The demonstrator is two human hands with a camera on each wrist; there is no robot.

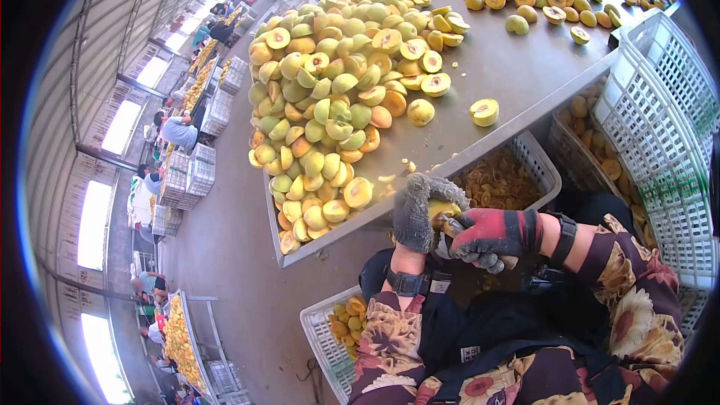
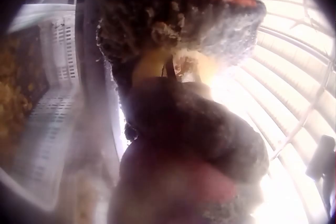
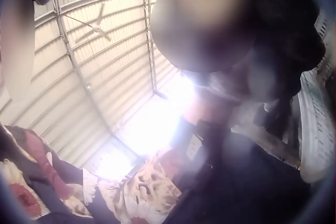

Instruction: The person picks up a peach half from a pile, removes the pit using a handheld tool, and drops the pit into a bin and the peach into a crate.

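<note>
In the head view my left hand (image 1: 415,214), in a grey fuzzy glove, holds a yellow peach (image 1: 442,208) up near the table's front edge. My right hand (image 1: 499,234), gloved in red and grey, grips a small metal tool (image 1: 451,226) whose tip meets the fruit. A pale handle end pokes out below that hand. From the left wrist, the peach's cut flesh (image 2: 191,64) shows between the gloves, with a thin dark blade (image 2: 170,67) at it. The right wrist view is largely blocked by a blurred round shape, and the fruit is hidden there.
A large heap of halved peaches (image 1: 330,97) covers the left of the metal table (image 1: 517,67); more lie at its far end. Below the edge stands a crate of brown scraps (image 1: 551,172). White crates (image 1: 660,105) rise at right, and another crate (image 1: 319,330) holds peaches at lower left.
</note>
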